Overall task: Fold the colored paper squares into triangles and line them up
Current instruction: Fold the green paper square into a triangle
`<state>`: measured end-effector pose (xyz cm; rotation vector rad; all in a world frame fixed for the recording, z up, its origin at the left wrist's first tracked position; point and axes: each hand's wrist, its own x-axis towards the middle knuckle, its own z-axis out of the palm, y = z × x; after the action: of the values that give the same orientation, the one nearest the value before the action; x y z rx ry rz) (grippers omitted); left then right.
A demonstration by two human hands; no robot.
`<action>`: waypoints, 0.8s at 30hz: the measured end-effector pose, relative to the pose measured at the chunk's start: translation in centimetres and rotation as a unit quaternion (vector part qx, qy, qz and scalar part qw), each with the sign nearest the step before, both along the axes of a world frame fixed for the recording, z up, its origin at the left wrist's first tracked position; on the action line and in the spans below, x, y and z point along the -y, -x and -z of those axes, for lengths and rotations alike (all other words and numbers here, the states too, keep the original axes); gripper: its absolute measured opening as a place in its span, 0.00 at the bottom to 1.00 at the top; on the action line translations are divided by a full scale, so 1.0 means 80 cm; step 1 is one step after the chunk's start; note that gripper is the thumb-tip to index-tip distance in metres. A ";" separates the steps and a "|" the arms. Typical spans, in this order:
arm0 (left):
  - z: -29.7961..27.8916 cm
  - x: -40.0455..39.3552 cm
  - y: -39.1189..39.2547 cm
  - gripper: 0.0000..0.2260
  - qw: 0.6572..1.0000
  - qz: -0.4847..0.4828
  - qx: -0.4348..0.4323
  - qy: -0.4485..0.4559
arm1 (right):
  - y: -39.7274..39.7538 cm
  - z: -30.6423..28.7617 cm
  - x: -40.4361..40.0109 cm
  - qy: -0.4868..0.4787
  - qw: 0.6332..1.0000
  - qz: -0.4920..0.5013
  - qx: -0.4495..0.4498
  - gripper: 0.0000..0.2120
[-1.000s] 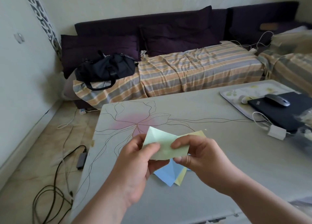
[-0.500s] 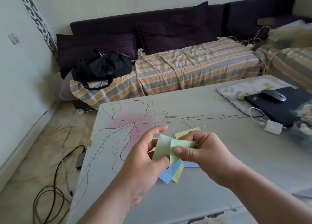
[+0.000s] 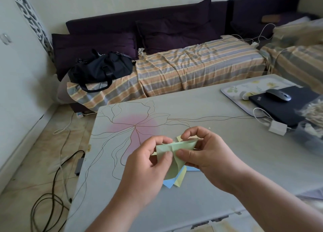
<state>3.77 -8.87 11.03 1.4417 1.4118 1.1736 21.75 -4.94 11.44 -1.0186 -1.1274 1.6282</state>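
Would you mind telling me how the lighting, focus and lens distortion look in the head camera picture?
Head view: soft, even daylight with no glare; the green paper and both hands, left hand and right hand, are reasonably sharp; wide-angle bending curves the table edges, and the right border looks smeared.

A green paper (image 3: 176,148) is bending over, half folded. Blue paper (image 3: 168,182) and yellow paper (image 3: 180,178) are lying flat underneath.

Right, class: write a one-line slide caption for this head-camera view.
Both hands, left and right, pinch a green paper square mid-fold above blue and yellow papers on the table.
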 end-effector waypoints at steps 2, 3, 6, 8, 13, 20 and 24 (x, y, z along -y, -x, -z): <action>0.000 -0.001 0.001 0.11 1.000 -0.009 -0.002 -0.007 | 0.000 0.000 0.000 0.008 1.000 0.005 -0.010 0.16; 0.000 -0.001 0.000 0.10 1.000 -0.010 0.000 -0.009 | 0.000 -0.001 0.000 0.010 1.000 0.006 -0.014 0.17; 0.000 -0.002 -0.001 0.10 1.000 -0.013 0.005 -0.007 | 0.000 -0.002 0.001 0.012 1.000 0.006 -0.015 0.18; 0.001 -0.002 -0.001 0.07 1.000 -0.012 0.008 -0.009 | 0.001 -0.001 0.001 0.015 1.000 0.007 -0.016 0.18; 0.005 -0.002 -0.002 0.06 0.999 -0.028 0.022 -0.011 | 0.003 -0.001 0.003 0.027 0.999 0.004 -0.039 0.17; 0.005 -0.003 -0.002 0.07 0.999 -0.040 0.023 -0.005 | 0.004 0.001 0.004 0.040 0.998 -0.002 -0.052 0.16; 0.004 -0.004 -0.003 0.05 0.998 -0.042 0.044 0.007 | 0.002 0.000 0.002 0.039 0.998 0.022 -0.051 0.11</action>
<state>3.99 -8.52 10.71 1.3165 1.4291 1.2607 21.58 -5.07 11.41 -0.9909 -0.9735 1.6811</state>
